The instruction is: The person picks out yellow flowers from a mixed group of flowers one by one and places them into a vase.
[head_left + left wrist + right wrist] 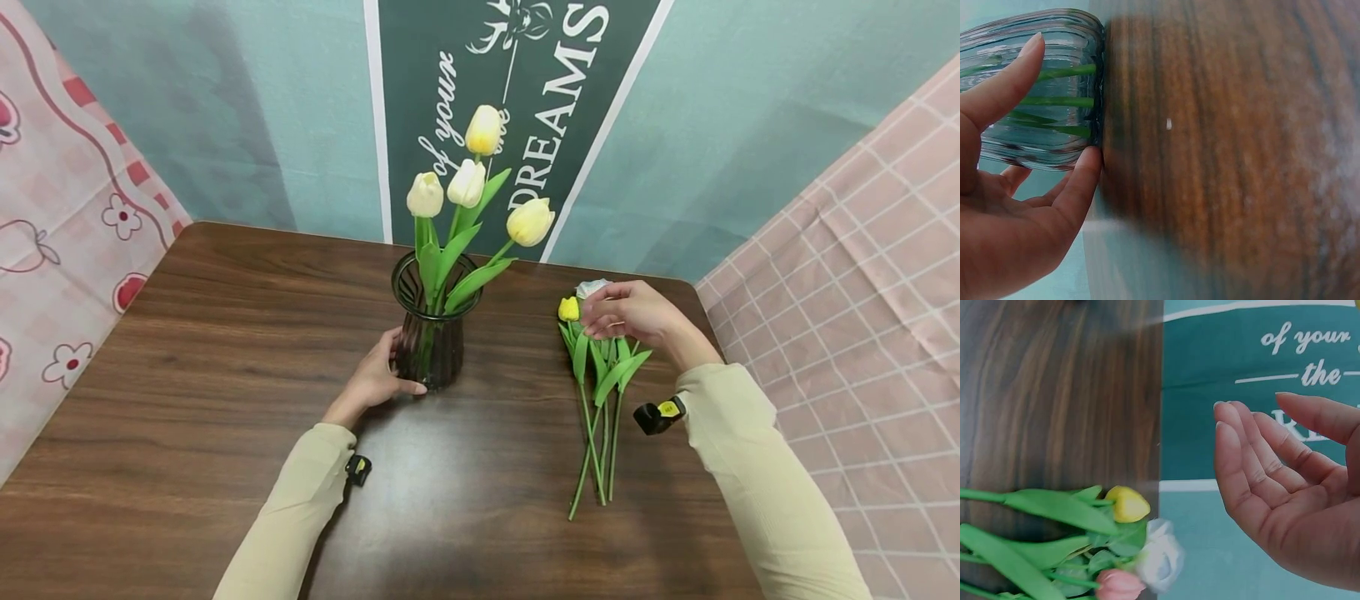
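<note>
A: Dark ribbed glass, that vase [429, 337]; it stands near the middle of the wooden table [225, 350], four pale tulips [480, 179] already in it; the left hand [375, 379] holds it low at the base, fingers curled round the wall, thumb at the foot.

B: And the right hand [633, 317]?

A: Above the loose bunch of tulips [600, 375] lying flat to the right of the vase, well apart from it; fingers relaxed, gently bent, gripping nothing; the right wrist view shows an empty palm clear of the yellow bud [1127, 504], the white bud [1163, 556] and the pink bud [1116, 584].

B: So which step is it?

A: I judge it the reach for the next stem; the vase is being steadied meanwhile.

B: What does the pickup call for?

A: Pinching one stem out from the overlapping leaves without dragging the others; then lifting it high enough to clear the rim.
</note>
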Demonstrator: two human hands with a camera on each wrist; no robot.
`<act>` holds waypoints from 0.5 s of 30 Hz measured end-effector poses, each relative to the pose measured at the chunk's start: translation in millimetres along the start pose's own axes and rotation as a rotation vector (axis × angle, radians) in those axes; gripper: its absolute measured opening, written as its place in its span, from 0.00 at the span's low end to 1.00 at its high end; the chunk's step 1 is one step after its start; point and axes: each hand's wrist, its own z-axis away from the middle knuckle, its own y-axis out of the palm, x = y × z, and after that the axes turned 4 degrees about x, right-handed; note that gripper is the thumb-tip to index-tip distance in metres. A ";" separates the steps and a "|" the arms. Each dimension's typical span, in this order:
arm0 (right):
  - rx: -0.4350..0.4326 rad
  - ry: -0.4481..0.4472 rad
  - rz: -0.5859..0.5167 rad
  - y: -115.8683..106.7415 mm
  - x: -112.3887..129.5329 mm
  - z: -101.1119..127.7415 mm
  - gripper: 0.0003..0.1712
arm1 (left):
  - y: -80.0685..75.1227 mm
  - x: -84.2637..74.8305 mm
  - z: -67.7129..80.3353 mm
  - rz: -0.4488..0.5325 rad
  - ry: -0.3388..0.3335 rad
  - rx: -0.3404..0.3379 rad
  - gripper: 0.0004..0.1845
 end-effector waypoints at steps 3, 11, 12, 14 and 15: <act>-0.008 0.010 0.005 -3.5 -9.0 -0.2 0.06 | 0.6 0.5 0.0 0.006 -0.002 0.004 0.53; -0.018 0.040 0.030 -9.2 -29.8 -3.9 0.06 | 1.3 1.0 0.0 0.022 0.009 0.003 0.53; -0.022 0.047 0.034 -9.7 -32.6 -4.6 0.06 | 1.2 0.9 0.1 0.024 0.010 0.002 0.53; -0.033 0.061 0.044 -10.5 -37.8 -5.6 0.07 | 0.9 0.6 0.2 0.028 0.010 0.001 0.53; -0.035 0.068 0.055 -11.0 -40.7 -6.2 0.08 | 0.7 0.4 0.2 0.029 0.010 0.001 0.53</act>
